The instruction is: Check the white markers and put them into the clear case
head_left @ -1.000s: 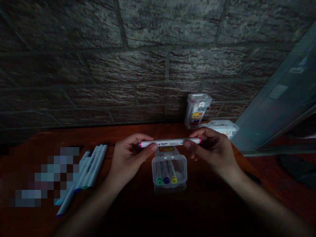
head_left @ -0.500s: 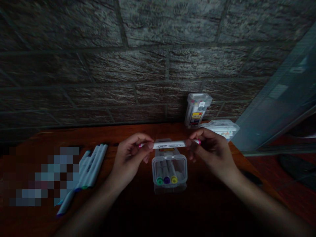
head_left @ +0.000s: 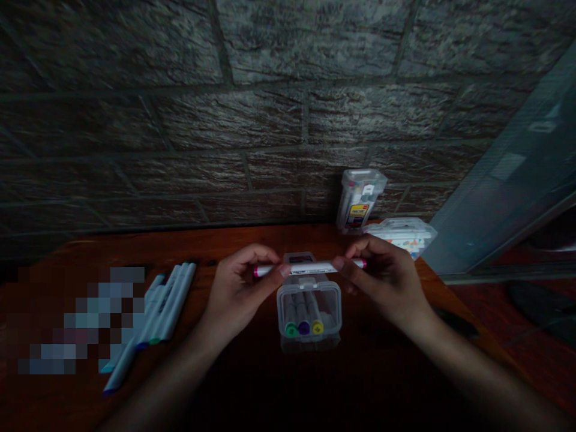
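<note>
A white marker (head_left: 312,268) with pink ends lies level between my two hands. My left hand (head_left: 245,277) pinches it near its left end with thumb and fingers. Near the other end, my right hand (head_left: 382,270) grips it the same way. Just below and behind the marker, a clear plastic case (head_left: 279,303) lies on the table with its open end toward me. Inside it are a green-ended marker (head_left: 291,329), a purple-ended marker (head_left: 304,327) and a yellow-ended marker (head_left: 317,326), all on the left and middle of the case.
Several loose markers (head_left: 168,303) lie on the wooden table (head_left: 225,384) at left, beside a pixelated patch. At the back right stands a clear case of markers (head_left: 359,201), with another clear case (head_left: 407,237) next to it. A brick wall (head_left: 270,120) rises behind.
The marker has rolled slightly between my fingers, so its printed label has turned downward. My thumbs have shifted a little inward along it. The case and loose markers have stayed in place.
</note>
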Available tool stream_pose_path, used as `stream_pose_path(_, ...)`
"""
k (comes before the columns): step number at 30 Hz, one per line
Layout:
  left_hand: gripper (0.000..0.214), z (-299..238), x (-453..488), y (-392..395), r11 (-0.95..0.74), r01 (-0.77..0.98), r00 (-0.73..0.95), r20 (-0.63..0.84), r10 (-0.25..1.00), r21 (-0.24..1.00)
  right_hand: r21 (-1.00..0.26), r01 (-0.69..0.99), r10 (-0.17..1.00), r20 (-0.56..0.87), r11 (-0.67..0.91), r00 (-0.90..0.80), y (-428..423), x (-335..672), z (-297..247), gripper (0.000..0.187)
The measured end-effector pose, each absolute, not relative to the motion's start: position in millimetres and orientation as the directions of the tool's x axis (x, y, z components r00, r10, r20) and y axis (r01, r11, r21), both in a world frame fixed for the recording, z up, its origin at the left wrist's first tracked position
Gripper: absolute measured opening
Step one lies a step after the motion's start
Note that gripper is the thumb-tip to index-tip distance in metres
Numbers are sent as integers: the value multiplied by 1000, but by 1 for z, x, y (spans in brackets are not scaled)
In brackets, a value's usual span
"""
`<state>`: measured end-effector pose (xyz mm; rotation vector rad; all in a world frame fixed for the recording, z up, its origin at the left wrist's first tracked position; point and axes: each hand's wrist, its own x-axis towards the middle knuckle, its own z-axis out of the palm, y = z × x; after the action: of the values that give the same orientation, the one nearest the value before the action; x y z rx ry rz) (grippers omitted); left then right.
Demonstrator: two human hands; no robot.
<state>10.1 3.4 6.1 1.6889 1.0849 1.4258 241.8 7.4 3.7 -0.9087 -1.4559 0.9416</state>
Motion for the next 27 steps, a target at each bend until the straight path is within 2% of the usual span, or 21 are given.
stream_pose_path(9,16,-3,5,8,-344,109,42,341,939,933,-936,-50,929,351,348,-115,8,242,4,24)
stream_pose_path(21,18,-1,5,7,-389,151,13,391,920,909,-947,-47,939,320,316,-130,8,243,5,22)
stream_pose_path(27,17,-4,4,7,-356,83,30,355,934,931,-941,-44,935,337,334,-106,8,243,3,21)
